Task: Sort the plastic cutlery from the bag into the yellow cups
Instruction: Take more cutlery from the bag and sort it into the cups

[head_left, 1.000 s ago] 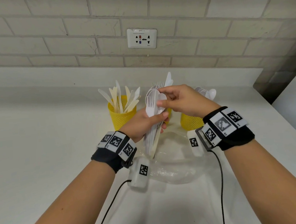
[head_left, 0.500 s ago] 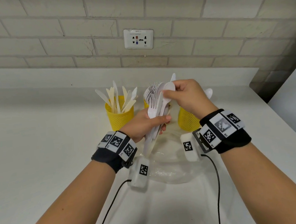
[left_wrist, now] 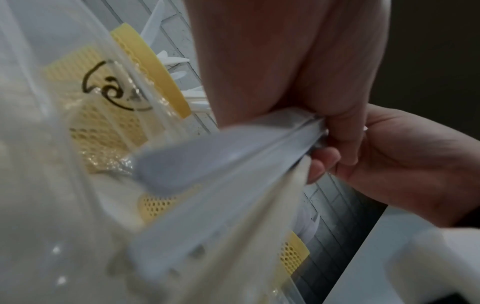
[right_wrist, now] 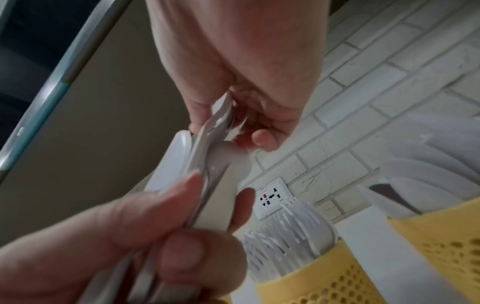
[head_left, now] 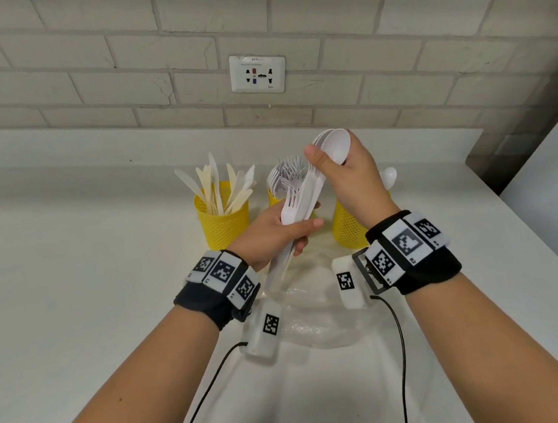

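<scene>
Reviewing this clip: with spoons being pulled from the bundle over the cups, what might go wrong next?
1. The right hand grips several nested spoons by their bowls; one may slip out on the way to the right cup.
2. The left hand holds a mixed bundle with a fork in it; pulling spoons free may loosen it, dropping pieces onto the bag.
3. The right wrist sits close above the right cup and could tip it.

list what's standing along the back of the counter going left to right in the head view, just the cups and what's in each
Yellow cup of knives → yellow cup of forks, partly behind the left hand's bundle → yellow cup of spoons, mostly hidden by the right hand.
</scene>
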`<act>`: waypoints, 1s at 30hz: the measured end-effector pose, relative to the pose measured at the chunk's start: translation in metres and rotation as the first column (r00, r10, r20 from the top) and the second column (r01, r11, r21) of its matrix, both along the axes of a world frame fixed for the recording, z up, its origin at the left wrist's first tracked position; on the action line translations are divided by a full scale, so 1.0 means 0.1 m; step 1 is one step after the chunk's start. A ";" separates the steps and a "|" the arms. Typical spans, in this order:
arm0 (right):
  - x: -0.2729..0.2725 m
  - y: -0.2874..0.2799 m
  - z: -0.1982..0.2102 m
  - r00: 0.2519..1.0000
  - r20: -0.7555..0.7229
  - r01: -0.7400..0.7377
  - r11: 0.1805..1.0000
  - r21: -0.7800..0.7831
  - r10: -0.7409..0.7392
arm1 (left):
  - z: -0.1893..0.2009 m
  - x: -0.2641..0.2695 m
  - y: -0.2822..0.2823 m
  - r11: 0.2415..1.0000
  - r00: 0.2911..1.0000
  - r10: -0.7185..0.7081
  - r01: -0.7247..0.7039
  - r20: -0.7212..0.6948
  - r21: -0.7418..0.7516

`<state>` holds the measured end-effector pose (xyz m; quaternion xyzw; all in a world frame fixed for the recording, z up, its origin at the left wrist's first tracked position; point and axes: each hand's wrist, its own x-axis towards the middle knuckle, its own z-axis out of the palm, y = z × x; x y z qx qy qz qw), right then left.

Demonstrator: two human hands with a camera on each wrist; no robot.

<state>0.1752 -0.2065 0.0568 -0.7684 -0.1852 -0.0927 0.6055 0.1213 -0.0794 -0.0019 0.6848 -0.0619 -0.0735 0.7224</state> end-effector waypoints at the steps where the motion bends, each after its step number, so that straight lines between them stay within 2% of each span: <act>1: 0.01 0.00 0.00 1.000 -0.002 0.005 1.000 0.031 -0.005 | -0.01 0.00 0.00 1.000 1.000 0.008 -0.008 0.002 -0.001; 7: 0.07 -0.06 0.11 0.998 -0.048 0.046 0.938 0.344 -0.031 | -0.01 -0.02 0.06 0.999 0.998 -0.016 0.018 0.055 -0.041; 11: 0.11 -0.15 0.32 0.999 -0.044 0.030 0.774 0.632 -0.004 | -0.04 -0.02 0.07 0.999 0.998 0.024 -0.026 0.054 0.032; 13: 0.11 -0.21 0.39 1.000 -0.003 -0.009 0.712 0.702 0.016 | -0.05 -0.02 0.08 0.998 0.997 0.047 -0.050 0.056 0.040; 15: 0.14 -0.28 0.37 0.999 0.022 -0.041 0.711 0.702 0.035 | -0.05 0.00 0.10 0.995 0.994 0.091 -0.093 0.064 0.028; 16: 0.14 -0.29 0.34 0.999 -0.002 -0.034 0.755 0.655 0.047 | -0.04 0.01 0.11 0.994 0.992 0.107 -0.109 0.071 0.027; 17: 0.14 -0.28 0.28 0.997 -0.060 -0.011 0.829 0.559 0.053 | -0.03 0.02 0.12 0.993 0.990 0.114 -0.117 0.080 0.032; 19: 0.08 -0.22 0.14 0.975 -0.219 0.025 0.967 0.254 0.032 | -0.01 0.03 0.11 0.992 0.989 0.111 -0.117 0.101 0.049; 20: 0.02 -0.18 0.06 0.960 -0.279 0.014 0.991 0.132 0.024 | 0.01 0.04 0.09 0.992 0.988 0.110 -0.117 0.112 0.056; 21: -0.03 -0.13 0.00 0.948 -0.317 -0.013 0.997 0.073 0.035 | 0.02 0.04 0.07 0.991 0.986 0.111 -0.119 0.122 0.063; 24: -0.12 -0.06 -0.07 0.928 -0.362 -0.051 0.991 0.122 0.092 | 0.05 0.04 0.03 0.989 0.983 0.107 -0.121 0.148 0.088; 27: -0.02 -0.11 -0.05 0.932 -0.357 0.031 0.970 0.241 0.058 | 0.03 0.03 0.03 0.990 0.984 0.097 -0.111 0.150 0.088; 30: 0.11 -0.23 0.00 0.937 -0.350 0.159 0.902 0.401 -0.010 | -0.01 0.01 0.04 0.990 0.987 0.108 -0.118 0.116 0.083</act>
